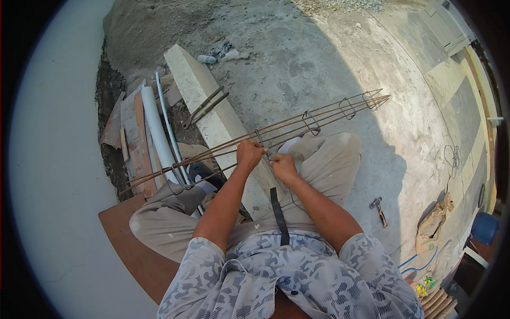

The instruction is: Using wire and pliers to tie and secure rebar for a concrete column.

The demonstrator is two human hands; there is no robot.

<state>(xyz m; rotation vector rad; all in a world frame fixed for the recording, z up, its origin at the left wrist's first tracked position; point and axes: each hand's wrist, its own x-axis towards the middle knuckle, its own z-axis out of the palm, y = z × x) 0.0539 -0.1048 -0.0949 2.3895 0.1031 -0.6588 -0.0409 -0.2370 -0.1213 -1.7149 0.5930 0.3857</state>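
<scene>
A long rebar cage [311, 127] of thin rusty bars, with several square stirrups, lies slantwise across my lap and a pale concrete beam [187, 74]. My left hand [251, 154] is closed at the bars beside a stirrup [258, 136], thumb and fingertips pinched together. Just right of it, below the bars, my right hand [285, 169] is pinched shut, its fingertips close to the left ones. Whatever sits between the right fingertips is too small to make out. A thin dark wire [292, 198] hangs below the right hand.
A long-handled cutter [207, 108] rests on the beam. White pipes [157, 127] and boards lie left, beside a pale wall [58, 159]. On the concrete floor at right are a hammer [381, 216] and a torn paper sack [429, 232]. A plastic bottle [207, 59] lies beyond the beam.
</scene>
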